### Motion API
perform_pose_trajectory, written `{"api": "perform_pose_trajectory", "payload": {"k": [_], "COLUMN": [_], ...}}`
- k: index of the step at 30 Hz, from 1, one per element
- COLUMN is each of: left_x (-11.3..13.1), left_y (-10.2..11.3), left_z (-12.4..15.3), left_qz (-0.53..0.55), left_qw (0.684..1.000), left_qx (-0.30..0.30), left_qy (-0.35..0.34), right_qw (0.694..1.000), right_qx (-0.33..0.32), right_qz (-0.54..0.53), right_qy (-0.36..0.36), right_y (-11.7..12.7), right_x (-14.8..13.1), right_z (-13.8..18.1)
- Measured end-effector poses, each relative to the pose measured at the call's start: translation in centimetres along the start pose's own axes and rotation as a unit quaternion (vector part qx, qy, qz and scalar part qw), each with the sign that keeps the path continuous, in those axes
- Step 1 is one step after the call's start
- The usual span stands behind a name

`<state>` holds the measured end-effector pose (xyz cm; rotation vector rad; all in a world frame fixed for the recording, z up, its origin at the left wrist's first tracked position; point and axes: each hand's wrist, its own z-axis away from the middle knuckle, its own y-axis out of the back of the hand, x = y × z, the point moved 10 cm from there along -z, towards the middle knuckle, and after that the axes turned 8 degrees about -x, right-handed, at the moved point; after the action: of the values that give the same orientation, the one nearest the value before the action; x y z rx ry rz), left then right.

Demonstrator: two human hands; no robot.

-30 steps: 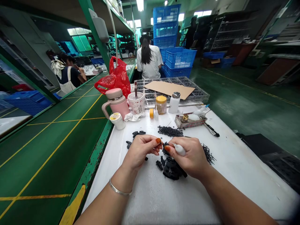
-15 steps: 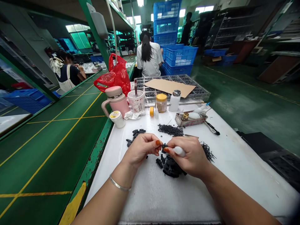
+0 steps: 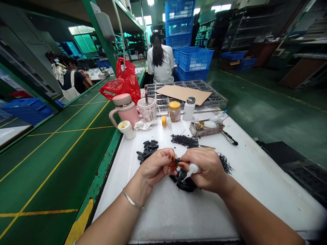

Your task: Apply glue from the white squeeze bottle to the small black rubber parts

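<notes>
In the head view, the left hand [image 3: 158, 165] and right hand [image 3: 208, 168] pinched a small black part [image 3: 177, 161], their fingers hiding most of its shape. The right also clasped a white bottle [image 3: 194, 168], body half covered, above a partly hidden heap of black pieces [image 3: 187, 186] on the worktop [image 3: 178, 217].

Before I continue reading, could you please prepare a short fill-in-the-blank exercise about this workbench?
1. The ____ hand holds a white squeeze bottle.
2. A silver bangle circles the person's ____ wrist.
3. The clear jar has a ____ lid.
4. A sheet of brown ____ lies on the compartmented tray.

Missing words: right; left; yellow; cardboard.
</notes>
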<state>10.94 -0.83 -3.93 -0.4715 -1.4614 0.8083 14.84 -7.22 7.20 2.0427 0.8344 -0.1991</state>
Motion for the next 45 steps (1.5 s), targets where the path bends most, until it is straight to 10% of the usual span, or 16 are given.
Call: {"api": "perform_pose_trajectory", "payload": {"k": [21, 32, 45], "left_x": [1.8, 6.2, 5.0], "left_y": [0.9, -0.8, -0.1], "left_z": [0.3, 3.2, 2.7], "left_qz": [-0.094, -0.364, -0.298], "left_qw": [0.987, 0.871, 0.902], "left_qx": [0.111, 0.222, 0.222], "left_qy": [-0.068, -0.245, -0.221], "right_qw": [0.994, 0.917, 0.927], "right_qx": [0.032, 0.062, 0.086], "right_qz": [-0.018, -0.231, -0.206], "right_qy": [-0.101, -0.32, -0.302], "right_y": [0.2, -1.0, -0.8], "right_x": [1.9, 7.1, 6.9], "right_z": [0.1, 1.8, 1.8]}}
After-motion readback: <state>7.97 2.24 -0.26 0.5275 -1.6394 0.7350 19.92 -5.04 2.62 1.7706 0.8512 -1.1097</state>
